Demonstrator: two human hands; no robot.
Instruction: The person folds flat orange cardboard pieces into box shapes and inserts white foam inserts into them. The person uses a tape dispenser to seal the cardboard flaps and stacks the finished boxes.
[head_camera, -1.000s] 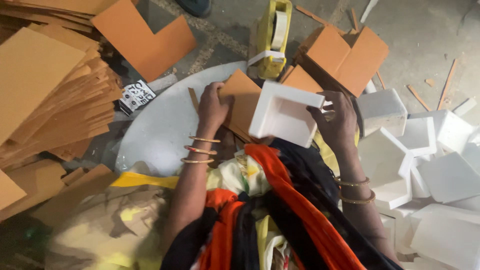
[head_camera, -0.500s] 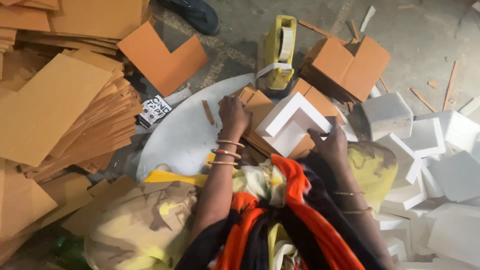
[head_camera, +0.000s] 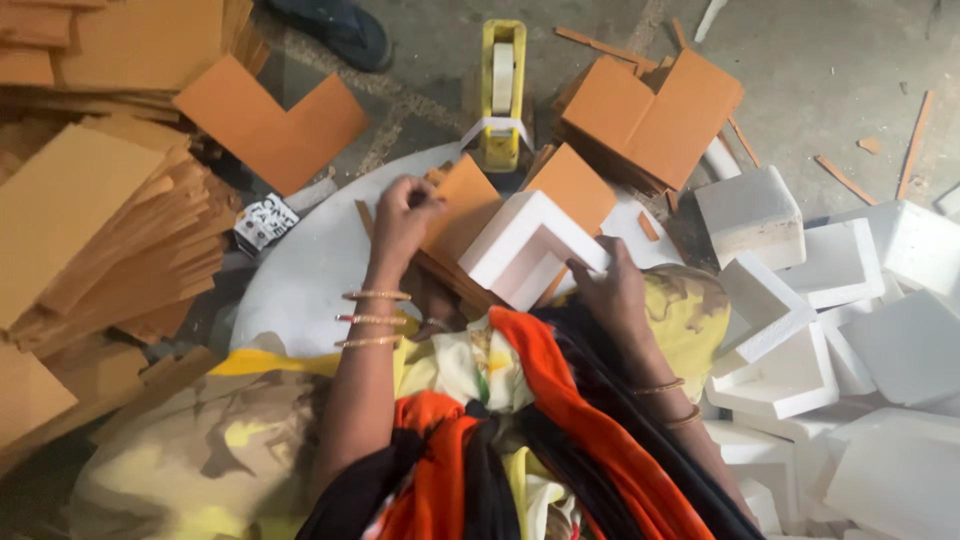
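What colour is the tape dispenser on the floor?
Yellow tape dispenser, seen best in the head view.

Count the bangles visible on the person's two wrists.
5: three gold bangles spaced along the left forearm above the left hand, two on the right forearm below the right hand. Fabric may hide more.

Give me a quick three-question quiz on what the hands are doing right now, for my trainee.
1. True or false: the right hand touches the white L-shaped foam corner piece.
2. What does the left hand grip: (a) the orange cardboard sheet, (b) the yellow tape dispenser, (c) a foam block?
3. What does the foam corner rest on?

Key: 1 true; 2 a; 3 orange cardboard on the white round board.
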